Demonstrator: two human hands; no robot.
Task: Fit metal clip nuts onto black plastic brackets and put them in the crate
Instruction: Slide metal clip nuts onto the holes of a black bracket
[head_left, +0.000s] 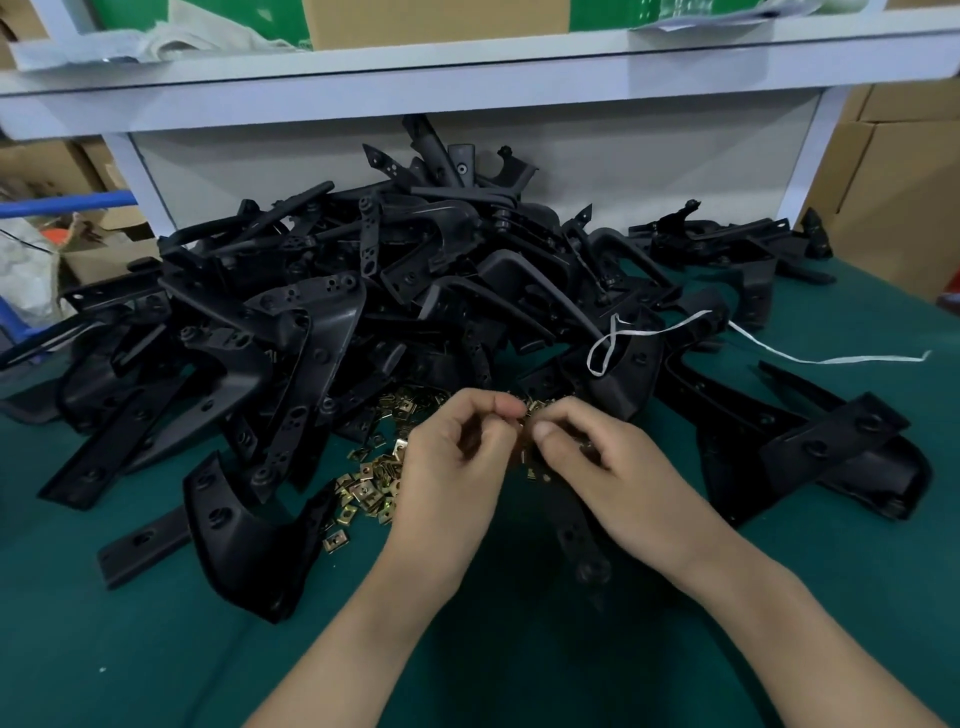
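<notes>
pinching blurred clip nut (522, 425) | left hand (452, 457), right hand (602, 457) | bracket (587, 564) half hidden

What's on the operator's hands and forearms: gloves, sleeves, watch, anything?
No gloves: the left hand and right hand are both bare. The left forearm and right forearm are bare down to the frame edge, with no sleeve or cuff in view. No ring, watch, wristband or tape shows. The nails that show are short and unpainted.
</notes>
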